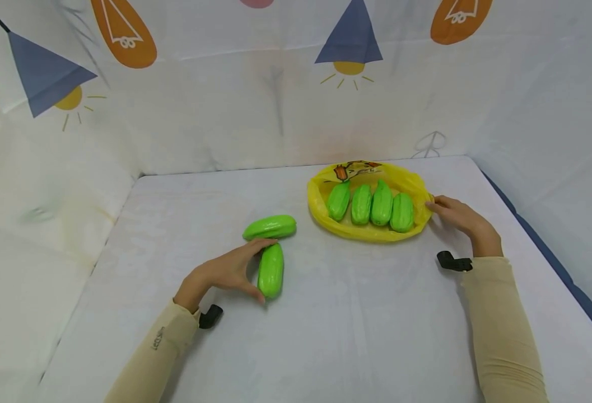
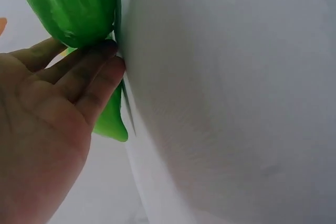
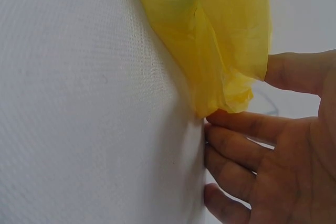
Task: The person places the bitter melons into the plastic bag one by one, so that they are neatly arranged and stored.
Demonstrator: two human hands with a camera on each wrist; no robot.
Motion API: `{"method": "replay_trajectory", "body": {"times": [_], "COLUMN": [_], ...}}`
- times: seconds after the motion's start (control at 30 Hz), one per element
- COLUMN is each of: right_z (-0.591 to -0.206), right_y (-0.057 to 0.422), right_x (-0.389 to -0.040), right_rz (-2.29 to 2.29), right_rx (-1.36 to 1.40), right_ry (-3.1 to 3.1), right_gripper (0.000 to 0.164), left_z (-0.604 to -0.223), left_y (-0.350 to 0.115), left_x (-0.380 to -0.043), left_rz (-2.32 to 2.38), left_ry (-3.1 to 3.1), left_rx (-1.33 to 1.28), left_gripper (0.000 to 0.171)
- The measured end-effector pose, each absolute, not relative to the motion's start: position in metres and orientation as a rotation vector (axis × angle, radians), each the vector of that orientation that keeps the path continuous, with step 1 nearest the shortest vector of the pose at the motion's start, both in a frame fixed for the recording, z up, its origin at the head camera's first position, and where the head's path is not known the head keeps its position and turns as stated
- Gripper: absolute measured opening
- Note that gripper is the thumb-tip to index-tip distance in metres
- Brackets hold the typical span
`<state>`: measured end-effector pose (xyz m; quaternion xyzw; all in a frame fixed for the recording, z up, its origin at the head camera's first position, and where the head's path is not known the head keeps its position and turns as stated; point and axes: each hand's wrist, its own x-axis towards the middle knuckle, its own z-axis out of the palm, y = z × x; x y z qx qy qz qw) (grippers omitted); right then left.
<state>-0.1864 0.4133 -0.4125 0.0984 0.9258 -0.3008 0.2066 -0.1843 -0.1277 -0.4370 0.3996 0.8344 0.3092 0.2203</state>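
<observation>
My left hand (image 1: pixel 230 270) spans a plump, glossy green cucumber-like vegetable (image 1: pixel 270 271), fingers at its far end and thumb beside its near end. In the left wrist view the extended fingers (image 2: pixel 97 77) touch the end of that vegetable (image 2: pixel 79 3). A second one (image 1: pixel 269 227) lies crosswise just beyond the fingertips. At the back right, a yellow plastic bag (image 1: pixel 368 234) is spread wide, with several of the same vegetables (image 1: pixel 382 204) side by side inside. My right hand (image 1: pixel 459 215) holds the bag's right edge, thumb and forefinger against the thin yellow plastic (image 3: pixel 210 66).
A white cloth (image 1: pixel 356 324) covers the table. White curtains with printed lamp shapes (image 1: pixel 348 33) hang behind it and at both sides. A dark blue strip (image 1: pixel 542 246) runs along the right edge. Each wrist carries a small black camera (image 1: pixel 453 261).
</observation>
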Motion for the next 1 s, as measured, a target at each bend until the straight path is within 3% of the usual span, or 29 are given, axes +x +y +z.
{"method": "replay_trajectory", "body": {"times": [0.2, 1.0], "right_z": [-0.414, -0.413], "right_y": [0.414, 0.412], "right_x": [-0.187, -0.187], "right_rz": [-0.834, -0.834], "right_rx": [0.265, 0.263], "right_ry": [2.587, 2.598], "right_gripper": [0.094, 0.09], "left_z": [-0.432, -0.435], "left_y": [-0.135, -0.145], "left_x": [-0.18, -0.187], "left_rz": [0.849, 0.94], "left_ry": [2.258, 2.276], "left_rx": [0.994, 1.115], "left_gripper": [0.122, 0.123]}}
